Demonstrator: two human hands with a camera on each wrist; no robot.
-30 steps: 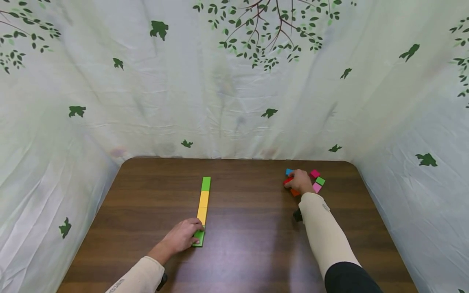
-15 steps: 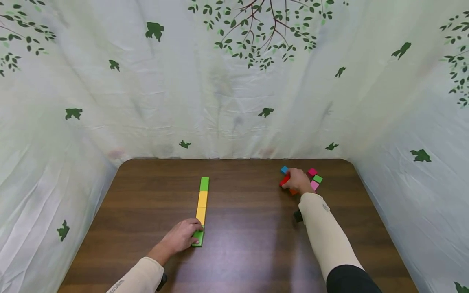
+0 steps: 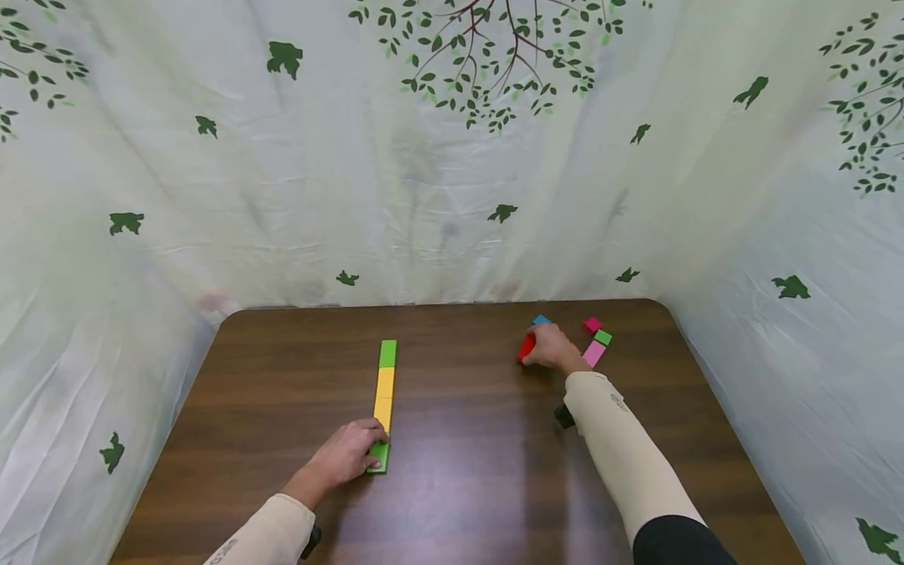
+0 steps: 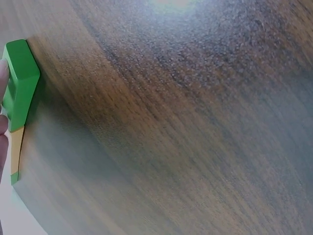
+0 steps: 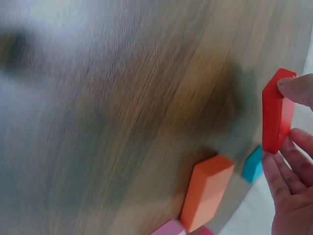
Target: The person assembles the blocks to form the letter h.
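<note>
A pale cloth (image 3: 424, 196) printed with green leaves and birds hangs behind and to both sides of a dark wood counter (image 3: 459, 471). Near the middle of the counter a row (image 3: 384, 400) of flat blocks runs away from the person, end to end: green at the far end, two yellow ones, and a green block (image 3: 379, 456) at the near end. The left hand (image 3: 344, 455) rests on the counter beside that near green block, its fingers (image 4: 2, 105) bent and touching the block's side; the left wrist view shows fingertips lying against its edge. At the far right of the counter the right hand (image 3: 553, 349) grips a red block (image 3: 526, 346), fingers (image 5: 298, 90) curled over its top edge and others under it, the block standing on a narrow side and tilted; whether it touches the counter I cannot tell. Just beside it, in the right wrist view, lie an orange block (image 5: 206, 191) and a blue block (image 5: 253, 164). To the right of the hand sit a magenta block (image 3: 592, 324), a small green block (image 3: 603, 337) and a pink block (image 3: 593, 354), close together. Both forearms wear cream sleeves (image 3: 621, 455).
</note>
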